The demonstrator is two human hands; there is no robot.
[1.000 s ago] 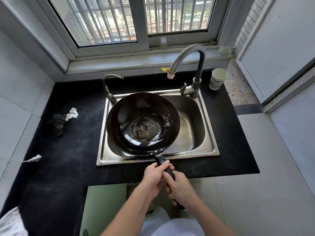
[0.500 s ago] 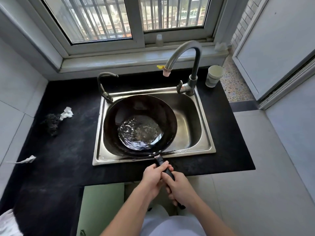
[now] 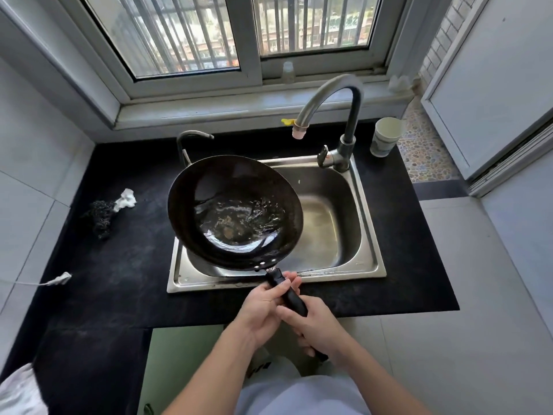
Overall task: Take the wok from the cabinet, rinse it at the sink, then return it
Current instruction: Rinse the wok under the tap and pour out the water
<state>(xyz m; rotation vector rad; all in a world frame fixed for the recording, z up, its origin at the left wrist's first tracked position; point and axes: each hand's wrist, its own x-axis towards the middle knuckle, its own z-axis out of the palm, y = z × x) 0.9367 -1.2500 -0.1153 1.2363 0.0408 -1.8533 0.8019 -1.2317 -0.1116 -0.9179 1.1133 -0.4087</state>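
Wok [image 3: 236, 211] now higher; faucet [image 3: 353, 115], cup [image 3: 386, 136] behind.

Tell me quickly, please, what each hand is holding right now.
Left hand: closed around the wok handle.
Right hand: closed around the wok handle, further back.

wok handle [image 3: 291, 298] largely under left hand [image 3: 263, 307] and right hand [image 3: 318, 326], sink [image 3: 323, 223] left side behind wok [image 3: 209, 190], cloth [image 3: 18, 393] cropped at corner

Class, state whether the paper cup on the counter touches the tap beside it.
Apart. The head view shows a strip of black counter between the paper cup and the tap.
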